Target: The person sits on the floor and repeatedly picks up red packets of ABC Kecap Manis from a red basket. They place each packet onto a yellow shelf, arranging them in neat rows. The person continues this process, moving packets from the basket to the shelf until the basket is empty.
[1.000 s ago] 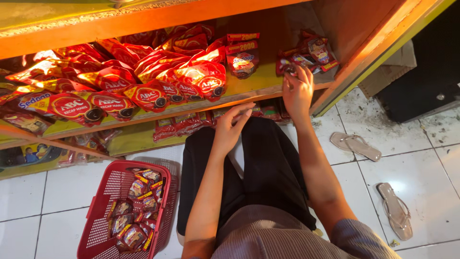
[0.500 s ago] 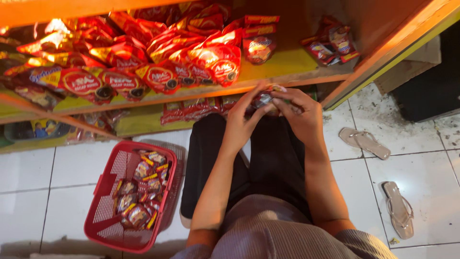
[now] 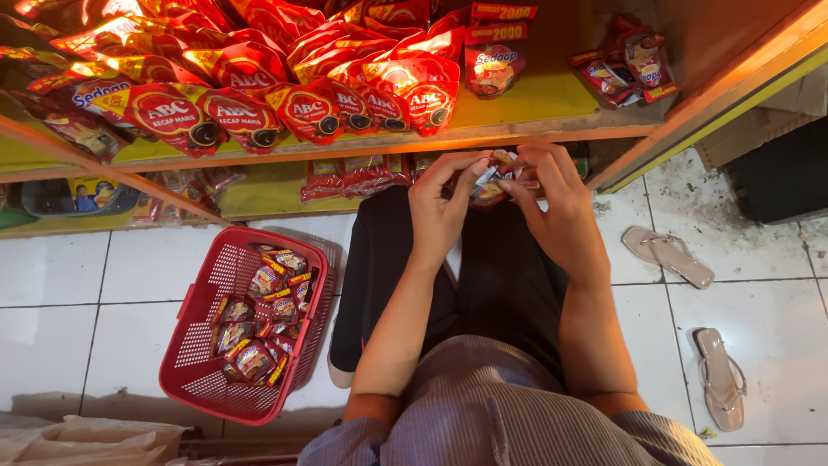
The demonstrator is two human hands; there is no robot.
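Sachets sit pinched between the closed fingers of my left hand and right hand, just below the shelf, steadied for sorting.

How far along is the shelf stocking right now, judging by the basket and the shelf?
Done: a few small sachets already lie at the shelf's right end. In hand: the left hand and right hand hold a small bunch of packets together below the shelf edge. Left: the red basket is partly filled with similar packets.
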